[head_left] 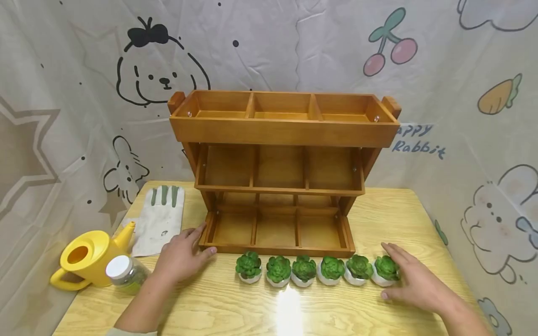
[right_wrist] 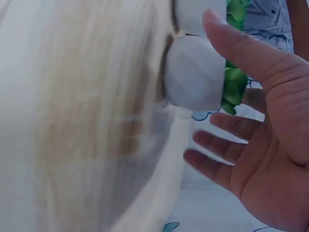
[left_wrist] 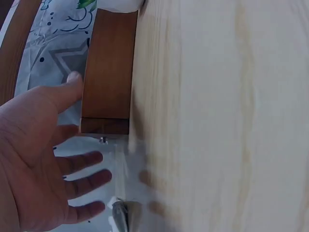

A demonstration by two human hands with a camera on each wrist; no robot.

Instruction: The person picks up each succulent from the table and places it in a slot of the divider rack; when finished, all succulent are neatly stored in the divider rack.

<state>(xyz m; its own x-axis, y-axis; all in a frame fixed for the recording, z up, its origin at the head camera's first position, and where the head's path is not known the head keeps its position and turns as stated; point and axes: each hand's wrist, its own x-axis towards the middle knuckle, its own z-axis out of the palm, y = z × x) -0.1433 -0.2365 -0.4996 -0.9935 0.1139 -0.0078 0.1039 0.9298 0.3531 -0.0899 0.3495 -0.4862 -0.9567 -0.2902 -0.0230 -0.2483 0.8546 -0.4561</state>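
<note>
A brown wooden three-tier rack (head_left: 284, 133) stands at the back of the table, each tier split into compartments. Several green potted succulents (head_left: 303, 269) in white faceted pots form a row before it. My left hand (head_left: 181, 255) is at the rack's lower left front corner, fingers spread and thumb toward the front; the left wrist view shows the hand beside the wooden end (left_wrist: 108, 72). At the row's right end, my right hand (head_left: 414, 280) has its straight fingers and thumb about the last succulent (head_left: 386, 269). Whether it touches the white pot (right_wrist: 195, 72) I cannot tell.
On the left stand a yellow watering can (head_left: 90, 256) and a clear jar with a white lid (head_left: 126, 273), partly behind my left forearm. A white glove with green-tipped fingers (head_left: 159, 224) lies behind them. Printed cloth (head_left: 269, 46) hangs around the table (head_left: 235, 312).
</note>
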